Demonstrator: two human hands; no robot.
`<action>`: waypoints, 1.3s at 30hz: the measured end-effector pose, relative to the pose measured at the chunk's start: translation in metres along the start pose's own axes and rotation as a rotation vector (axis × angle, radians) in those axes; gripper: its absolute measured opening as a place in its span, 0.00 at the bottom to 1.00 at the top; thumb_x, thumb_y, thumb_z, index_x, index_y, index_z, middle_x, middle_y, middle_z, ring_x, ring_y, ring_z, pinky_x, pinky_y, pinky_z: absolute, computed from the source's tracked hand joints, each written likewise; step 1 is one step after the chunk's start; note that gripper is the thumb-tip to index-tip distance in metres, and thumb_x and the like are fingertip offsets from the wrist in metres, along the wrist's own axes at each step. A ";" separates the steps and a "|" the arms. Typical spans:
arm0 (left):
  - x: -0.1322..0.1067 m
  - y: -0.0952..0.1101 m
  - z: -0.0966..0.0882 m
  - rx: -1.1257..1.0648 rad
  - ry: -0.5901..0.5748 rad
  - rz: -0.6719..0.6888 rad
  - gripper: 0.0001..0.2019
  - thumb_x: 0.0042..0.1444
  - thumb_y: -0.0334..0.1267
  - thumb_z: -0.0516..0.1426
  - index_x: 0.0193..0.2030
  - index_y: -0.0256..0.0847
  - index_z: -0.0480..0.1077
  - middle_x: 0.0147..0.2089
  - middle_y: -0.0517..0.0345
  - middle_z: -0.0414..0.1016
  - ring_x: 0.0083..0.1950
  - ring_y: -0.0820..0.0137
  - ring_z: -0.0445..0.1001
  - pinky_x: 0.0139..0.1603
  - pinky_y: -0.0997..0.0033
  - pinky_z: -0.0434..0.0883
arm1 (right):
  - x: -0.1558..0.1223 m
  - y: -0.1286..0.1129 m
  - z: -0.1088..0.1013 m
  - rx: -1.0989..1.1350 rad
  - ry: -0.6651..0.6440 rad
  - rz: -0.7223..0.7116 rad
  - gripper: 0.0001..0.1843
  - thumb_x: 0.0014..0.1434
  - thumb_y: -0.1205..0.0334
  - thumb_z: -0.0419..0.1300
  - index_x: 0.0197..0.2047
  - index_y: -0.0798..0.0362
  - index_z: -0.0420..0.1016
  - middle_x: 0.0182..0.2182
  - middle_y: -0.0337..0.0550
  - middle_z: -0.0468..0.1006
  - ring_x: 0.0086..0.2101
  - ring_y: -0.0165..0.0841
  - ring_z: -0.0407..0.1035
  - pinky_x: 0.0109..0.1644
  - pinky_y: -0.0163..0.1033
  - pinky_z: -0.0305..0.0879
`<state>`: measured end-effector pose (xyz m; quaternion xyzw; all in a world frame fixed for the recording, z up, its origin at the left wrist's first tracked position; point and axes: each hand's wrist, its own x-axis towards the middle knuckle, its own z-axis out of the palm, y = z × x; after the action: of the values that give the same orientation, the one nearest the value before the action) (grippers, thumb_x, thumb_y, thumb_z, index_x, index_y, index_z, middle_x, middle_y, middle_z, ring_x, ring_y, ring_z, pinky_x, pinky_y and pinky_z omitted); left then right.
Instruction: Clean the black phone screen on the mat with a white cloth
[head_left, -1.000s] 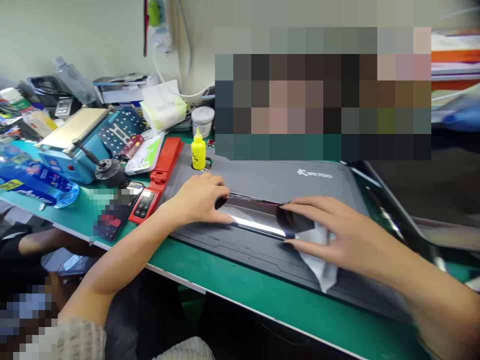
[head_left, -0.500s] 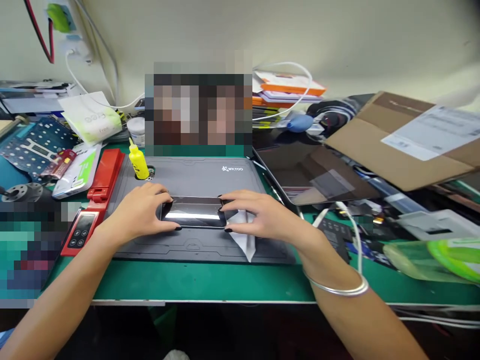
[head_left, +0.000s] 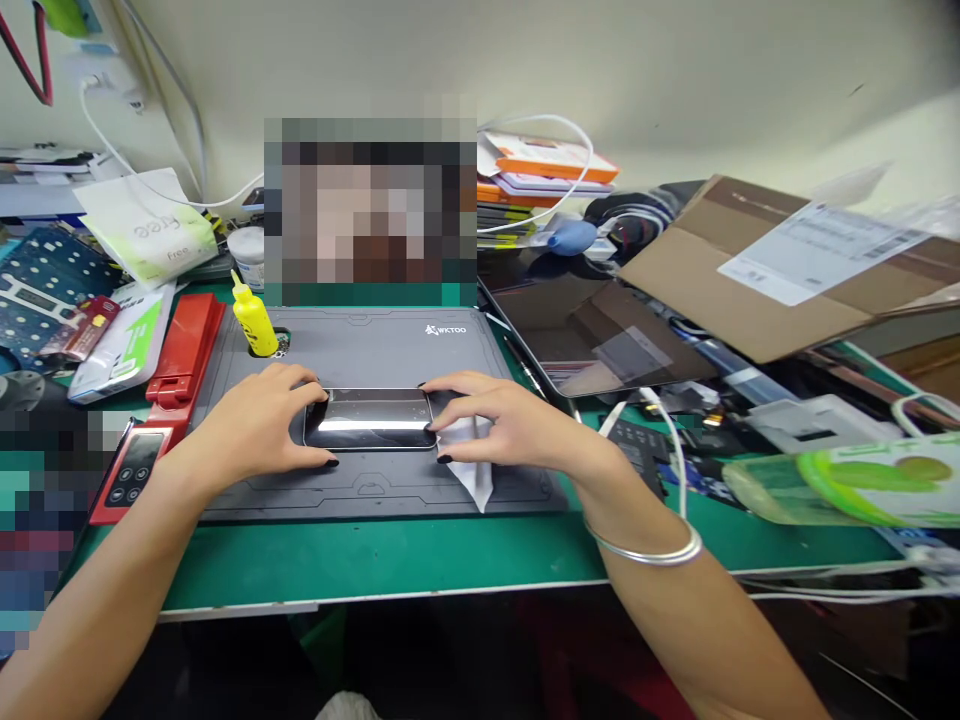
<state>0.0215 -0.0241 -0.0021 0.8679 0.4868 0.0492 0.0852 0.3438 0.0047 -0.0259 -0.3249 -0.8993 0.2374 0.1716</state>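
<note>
A dark, glossy smartphone [head_left: 369, 420] lies lengthwise across the grey work mat [head_left: 390, 349], its screen side reflecting a bright band of light. At its left end, my left hand [head_left: 262, 420] grips it, thumb at the lower edge and fingers at the upper corner. Its right end sits between the thumb and fingers of my right hand [head_left: 510, 425]. Under and beside my right hand is a crumpled white tissue [head_left: 474, 480]. My right wrist wears a silver bangle [head_left: 660, 553].
Behind the phone stands a yellow squeeze bottle [head_left: 255, 318]. A red device with buttons [head_left: 142, 465] flanks the mat on the left. To the right are a large dark glass panel [head_left: 555, 320], a cardboard box [head_left: 675, 270] and a white cable [head_left: 679, 450].
The head view has turned slightly right, so the scene sits further left in the picture. Both hands keep their places at the two ends of the smartphone.
</note>
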 end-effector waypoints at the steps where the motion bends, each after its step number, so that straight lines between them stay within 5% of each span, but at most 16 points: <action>1: 0.000 -0.001 0.000 -0.005 0.003 0.005 0.27 0.49 0.58 0.64 0.50 0.41 0.74 0.56 0.46 0.73 0.56 0.50 0.71 0.56 0.49 0.71 | 0.000 0.001 0.000 -0.004 0.012 0.006 0.09 0.55 0.57 0.69 0.41 0.46 0.83 0.56 0.48 0.76 0.55 0.45 0.72 0.58 0.52 0.70; 13: -0.003 0.000 -0.006 -0.076 -0.115 0.133 0.19 0.51 0.54 0.66 0.46 0.47 0.77 0.65 0.45 0.66 0.64 0.49 0.66 0.61 0.46 0.68 | 0.007 -0.022 0.012 -0.065 -0.016 -0.174 0.12 0.53 0.55 0.72 0.40 0.49 0.81 0.63 0.54 0.66 0.64 0.50 0.59 0.64 0.59 0.61; 29: 0.000 0.023 -0.002 -0.106 -0.132 0.158 0.19 0.51 0.50 0.67 0.46 0.44 0.77 0.68 0.42 0.62 0.67 0.45 0.62 0.62 0.43 0.66 | 0.015 -0.041 0.029 -0.201 -0.083 -0.170 0.30 0.54 0.51 0.71 0.59 0.48 0.75 0.67 0.60 0.60 0.67 0.57 0.51 0.66 0.67 0.55; 39: -0.004 0.006 -0.013 -0.038 -0.157 0.040 0.18 0.53 0.56 0.64 0.41 0.44 0.77 0.68 0.45 0.62 0.63 0.47 0.67 0.59 0.44 0.68 | 0.014 -0.032 0.026 -0.249 -0.052 -0.128 0.30 0.54 0.50 0.71 0.58 0.47 0.74 0.68 0.55 0.59 0.67 0.55 0.52 0.66 0.65 0.56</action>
<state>0.0222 -0.0289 0.0118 0.8770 0.4600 -0.0081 0.1385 0.3055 -0.0164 -0.0282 -0.2796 -0.9447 0.1206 0.1214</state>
